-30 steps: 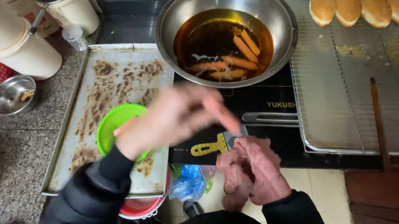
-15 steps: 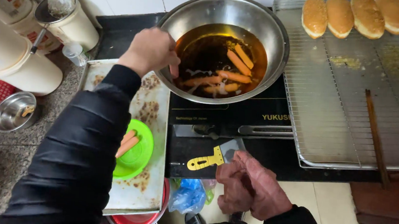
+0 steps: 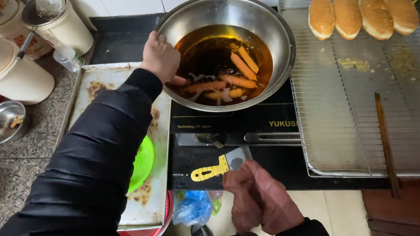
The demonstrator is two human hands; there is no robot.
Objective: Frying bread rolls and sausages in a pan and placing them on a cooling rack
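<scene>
Head view, looking down on a frying station. The left hand [image 3: 161, 56] reached over the near-left rim of the steel bowl [image 3: 281, 43], its fingers curled and pinched on the end of an orange sausage [image 3: 205, 86] that lay at the surface of the dark oil [image 3: 204, 57]; whether the fingertips met the oil could not be told. Four or so further sausages [image 3: 244, 66] floated apart from one another in the same oil, pale bubbles around the nearer ones. The bowl stood on a black induction cooker [image 3: 229, 124].

The right hand [image 3: 258, 199] was held low at the front edge of the counter, loosely closed and gripping nothing that showed; a yellow-handled scraper [image 3: 216, 167] lay just beside it on the cooker's front.

Left of the cooker lay a crumb-stained metal tray [image 3: 160, 144], on which a green plate [image 3: 142, 162] was mostly hidden by the black sleeve [image 3: 97, 159]. To the right, a wire rack [image 3: 350, 109] carried four browned buns [image 3: 363, 15] along its far edge, with a single chopstick [image 3: 387, 139] lying on its near part.

As a judgement: loading of the oil appeared well advanced, the sausages looked uncoloured by frying, and none had yet reached the rack.
</scene>
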